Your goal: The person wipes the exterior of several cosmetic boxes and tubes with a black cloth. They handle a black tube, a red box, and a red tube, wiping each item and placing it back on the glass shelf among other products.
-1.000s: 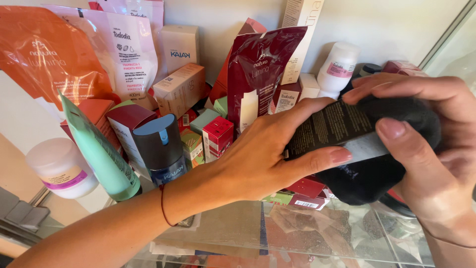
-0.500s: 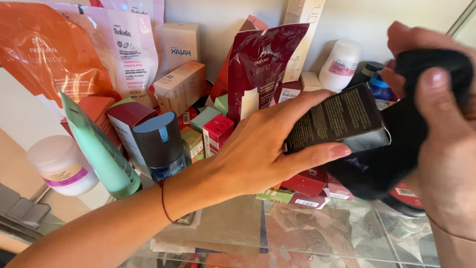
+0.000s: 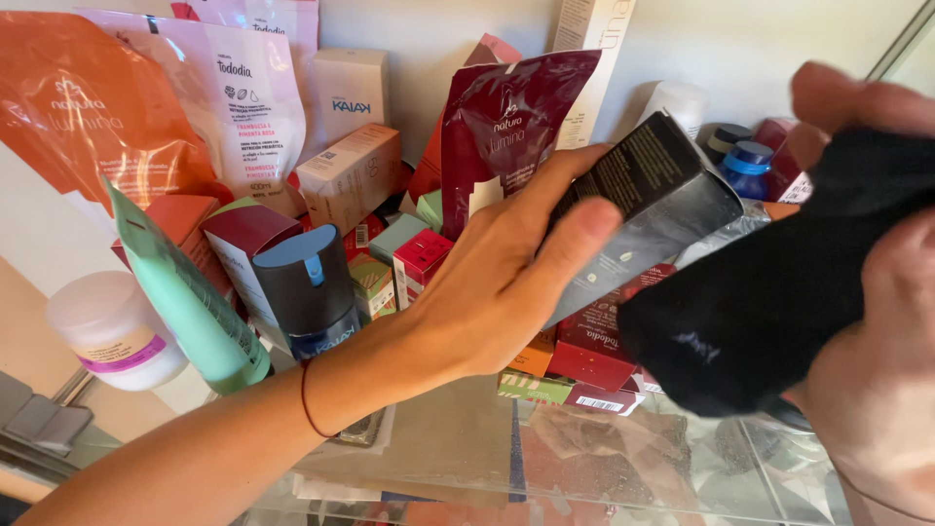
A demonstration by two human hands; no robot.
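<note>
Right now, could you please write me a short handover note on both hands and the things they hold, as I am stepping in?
Left hand: grips the dark box, tilted, lifted above the glass shelf.
Right hand: holds the black cloth, bunched, just beside the box's lower end; I cannot tell if they touch.
Around them: the dark red pouch stands behind the box, small red cartons lie under it, and a mint green tube leans at left.
Done: box is off the shelf, cloth in hand.
Left: box not yet back on the shelf.
</note>
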